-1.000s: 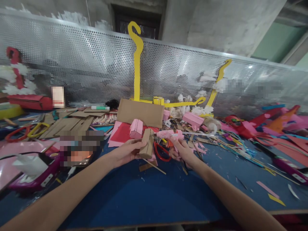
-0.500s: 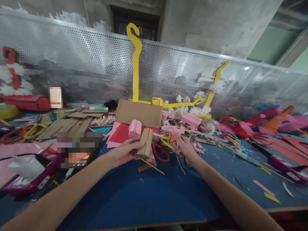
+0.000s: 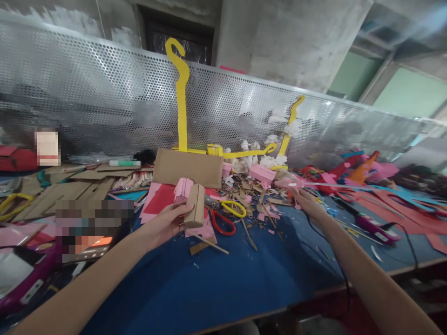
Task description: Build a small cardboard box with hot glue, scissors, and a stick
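My left hand [image 3: 171, 223] is closed around a small folded cardboard box [image 3: 196, 204], tilted upright over the blue table. A matching pink box [image 3: 182, 189] sits just behind it, touching or close to my fingers. Farther right, my right hand [image 3: 309, 204] is closed on a pink glue gun [image 3: 294, 183], blurred, its black cord [image 3: 344, 274] hanging below the wrist. Between the hands lie scissors with one red and one yellow handle [image 3: 223, 223], beside a thin wooden stick [image 3: 213, 244].
A cardboard sheet [image 3: 188, 168] leans in front of tall yellow hook shapes [image 3: 182, 107] by a perforated metal screen [image 3: 132, 70]. Paper and cardboard scraps [image 3: 253, 195] litter the middle. Cardboard strips [image 3: 59, 200] lie left; a purple glue gun [image 3: 377, 228] and red sheets [image 3: 401, 211] lie right.
My right hand has swung right with the pink glue gun, away from the cardboard box, uncovering scraps and the scissors' yellow handle. My left hand keeps its grip; the view has turned right.
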`<control>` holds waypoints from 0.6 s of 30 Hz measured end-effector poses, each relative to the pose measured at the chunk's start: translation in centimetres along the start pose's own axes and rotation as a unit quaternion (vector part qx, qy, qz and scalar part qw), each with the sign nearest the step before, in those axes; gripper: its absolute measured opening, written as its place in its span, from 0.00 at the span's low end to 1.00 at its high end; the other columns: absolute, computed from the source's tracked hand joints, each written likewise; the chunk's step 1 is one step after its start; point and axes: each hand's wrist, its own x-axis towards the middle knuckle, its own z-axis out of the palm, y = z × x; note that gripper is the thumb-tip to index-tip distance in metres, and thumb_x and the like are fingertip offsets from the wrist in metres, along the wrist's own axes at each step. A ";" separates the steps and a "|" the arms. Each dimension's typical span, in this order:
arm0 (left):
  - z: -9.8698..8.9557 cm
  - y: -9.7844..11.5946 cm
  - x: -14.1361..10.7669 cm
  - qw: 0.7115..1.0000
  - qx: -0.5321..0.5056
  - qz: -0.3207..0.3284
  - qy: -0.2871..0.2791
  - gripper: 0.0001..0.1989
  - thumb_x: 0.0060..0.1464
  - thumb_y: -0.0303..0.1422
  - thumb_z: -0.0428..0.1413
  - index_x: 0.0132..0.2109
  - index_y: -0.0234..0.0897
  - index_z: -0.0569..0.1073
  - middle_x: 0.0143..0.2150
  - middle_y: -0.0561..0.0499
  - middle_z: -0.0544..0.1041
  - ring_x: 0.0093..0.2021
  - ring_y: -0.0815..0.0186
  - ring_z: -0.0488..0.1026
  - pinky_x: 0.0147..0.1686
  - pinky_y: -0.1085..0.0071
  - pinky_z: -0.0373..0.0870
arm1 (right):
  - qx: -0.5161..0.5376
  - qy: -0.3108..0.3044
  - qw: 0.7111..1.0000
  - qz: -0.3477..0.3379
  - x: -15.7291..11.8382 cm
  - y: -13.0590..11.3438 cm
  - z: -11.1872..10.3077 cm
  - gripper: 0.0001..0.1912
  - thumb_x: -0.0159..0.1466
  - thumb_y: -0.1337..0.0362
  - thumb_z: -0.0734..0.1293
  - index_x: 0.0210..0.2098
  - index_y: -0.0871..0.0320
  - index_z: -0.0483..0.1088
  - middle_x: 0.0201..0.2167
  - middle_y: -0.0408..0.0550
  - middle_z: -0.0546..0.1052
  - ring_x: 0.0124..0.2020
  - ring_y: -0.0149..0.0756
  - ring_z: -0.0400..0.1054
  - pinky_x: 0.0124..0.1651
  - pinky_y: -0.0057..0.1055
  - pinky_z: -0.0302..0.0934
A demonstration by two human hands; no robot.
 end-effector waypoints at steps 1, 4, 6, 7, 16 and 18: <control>0.0 0.0 0.0 1.000 0.000 -0.001 0.002 0.12 0.55 0.29 0.67 0.46 0.31 0.81 0.40 0.41 0.84 0.38 0.60 0.81 0.40 0.66 0.80 | -0.035 -0.003 0.999 0.008 0.1 1.2 -1.0 0.20 0.72 0.50 0.65 0.36 0.61 0.72 0.28 0.41 0.74 0.25 0.29 0.69 0.30 0.28 0.67; 0.0 -0.2 0.1 1.000 0.005 -0.005 -0.001 0.12 0.55 0.29 0.67 0.46 0.31 0.81 0.40 0.41 0.85 0.38 0.60 0.82 0.39 0.68 0.80 | -0.130 -0.008 0.991 0.035 -0.1 4.2 -3.1 0.14 0.72 0.56 0.67 0.48 0.61 0.73 0.41 0.46 0.78 0.35 0.33 0.74 0.38 0.35 0.72; 0.0 -0.4 0.0 1.000 0.015 -0.009 -0.008 0.12 0.55 0.30 0.67 0.46 0.31 0.81 0.40 0.41 0.85 0.38 0.60 0.82 0.39 0.68 0.79 | -0.179 -0.011 0.983 0.045 -0.6 5.7 -3.7 0.15 0.72 0.56 0.67 0.50 0.60 0.73 0.45 0.48 0.78 0.39 0.36 0.75 0.41 0.37 0.73; 0.0 -0.4 0.0 1.000 0.021 -0.011 -0.011 0.12 0.55 0.31 0.67 0.46 0.31 0.81 0.40 0.41 0.85 0.38 0.59 0.82 0.39 0.68 0.79 | -0.200 -0.013 0.979 0.048 -0.8 6.3 -3.9 0.15 0.72 0.56 0.67 0.51 0.60 0.73 0.45 0.48 0.78 0.40 0.37 0.75 0.42 0.38 0.73; -0.3 -0.4 0.0 1.000 0.023 -0.009 -0.002 0.11 0.55 0.31 0.67 0.45 0.32 0.82 0.42 0.41 0.85 0.40 0.59 0.82 0.40 0.69 0.80 | -0.307 0.024 0.951 -0.010 -2.2 8.3 -3.9 0.18 0.72 0.52 0.66 0.35 0.60 0.73 0.29 0.41 0.75 0.27 0.30 0.70 0.34 0.31 0.68; -0.2 -0.4 0.0 1.000 0.023 -0.009 -0.003 0.11 0.56 0.31 0.67 0.46 0.32 0.82 0.41 0.41 0.85 0.39 0.60 0.82 0.39 0.69 0.80 | -0.308 0.055 0.949 -0.034 -2.5 8.2 -4.1 0.23 0.71 0.49 0.65 0.26 0.57 0.68 0.20 0.39 0.71 0.22 0.31 0.66 0.30 0.31 0.62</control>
